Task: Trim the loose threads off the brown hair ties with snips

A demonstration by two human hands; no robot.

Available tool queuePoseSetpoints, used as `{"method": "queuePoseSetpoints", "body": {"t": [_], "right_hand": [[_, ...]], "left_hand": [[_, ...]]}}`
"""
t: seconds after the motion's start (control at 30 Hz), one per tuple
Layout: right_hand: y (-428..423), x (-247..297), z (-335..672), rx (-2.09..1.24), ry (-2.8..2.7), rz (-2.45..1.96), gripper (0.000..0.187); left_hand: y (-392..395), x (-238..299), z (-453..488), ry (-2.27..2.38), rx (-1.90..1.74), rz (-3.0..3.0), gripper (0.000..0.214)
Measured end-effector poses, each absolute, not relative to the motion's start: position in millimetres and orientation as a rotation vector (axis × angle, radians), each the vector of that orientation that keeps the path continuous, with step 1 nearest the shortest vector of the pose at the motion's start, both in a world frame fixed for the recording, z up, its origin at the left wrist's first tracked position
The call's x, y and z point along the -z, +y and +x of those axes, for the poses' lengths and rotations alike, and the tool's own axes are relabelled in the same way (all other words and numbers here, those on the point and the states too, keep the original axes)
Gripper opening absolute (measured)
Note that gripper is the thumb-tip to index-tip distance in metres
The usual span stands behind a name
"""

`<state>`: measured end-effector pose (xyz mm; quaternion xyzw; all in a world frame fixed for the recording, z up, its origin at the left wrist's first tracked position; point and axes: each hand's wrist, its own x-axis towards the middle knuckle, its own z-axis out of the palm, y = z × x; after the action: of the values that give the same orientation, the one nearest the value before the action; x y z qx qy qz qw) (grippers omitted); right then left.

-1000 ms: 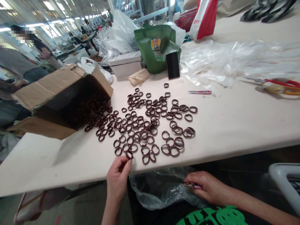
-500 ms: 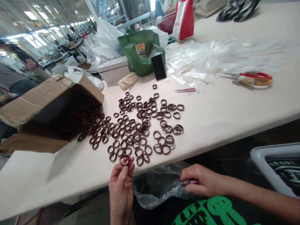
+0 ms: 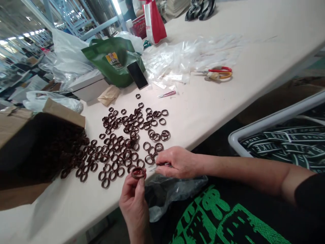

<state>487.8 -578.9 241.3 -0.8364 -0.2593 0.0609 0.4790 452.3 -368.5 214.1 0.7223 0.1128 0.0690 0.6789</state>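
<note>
My left hand (image 3: 135,201) is closed at the table's near edge, pinching a dark brown ring (image 3: 137,176) between thumb and fingers. My right hand (image 3: 176,162) is wrapped around small thread snips (image 3: 153,167), whose pointed blades face left toward that ring. A short gap separates the blade tips from the ring. Many similar brown rings (image 3: 124,148) lie loose on the table (image 3: 200,112) just beyond my hands. More of them spill from a cardboard box (image 3: 64,115) tipped on its side at the left. Below my hands, a clear plastic bag (image 3: 165,198) lies across my lap.
Farther back are a green bag (image 3: 109,69), a black phone (image 3: 137,75) leaning on it, pink-handled snips (image 3: 167,94), clear plastic packaging (image 3: 175,57) and red-and-yellow-handled scissors (image 3: 219,73). A white-rimmed bin (image 3: 235,140) with dark lettered straps (image 3: 284,140) stands at the right.
My right hand has moved left and up with the snips, bringing them close to the ring in my left hand. The camera view has swung to the right.
</note>
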Motion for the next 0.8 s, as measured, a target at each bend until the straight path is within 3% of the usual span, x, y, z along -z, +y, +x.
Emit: {"method": "queuePoseSetpoints", "body": {"t": [0.8], "right_hand": [[-582,-230,496,-0.224,-0.632,-2.146,0.030]], "left_hand": [[-378,-209,453,-0.202,-0.216,1.989,0.004]]}}
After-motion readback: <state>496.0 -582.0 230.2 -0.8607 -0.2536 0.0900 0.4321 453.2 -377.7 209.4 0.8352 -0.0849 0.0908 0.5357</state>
